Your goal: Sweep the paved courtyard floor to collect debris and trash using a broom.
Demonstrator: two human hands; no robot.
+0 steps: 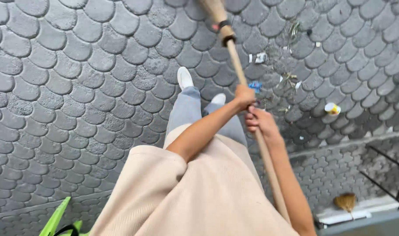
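ground: grey paving [77, 87] of fish-scale shaped stones, a raised kerb line [339, 146] running across at right. lying on it: scraps of white paper [259, 57], a blue wrapper [255, 85], dry twigs and leaf bits [290, 78], a small white and yellow cup [332, 108] tipped on its side. white shoes [184, 78] standing on the stones. a small straw broom head [345, 202] resting near the lower right edge.

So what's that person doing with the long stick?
A person stands on grey scalloped paving gripping a long wooden broom handle with both hands: the left hand higher, the right hand just below. Bits of litter and a small yellow-and-white cup lie scattered ahead. A second small broom rests by the edge.
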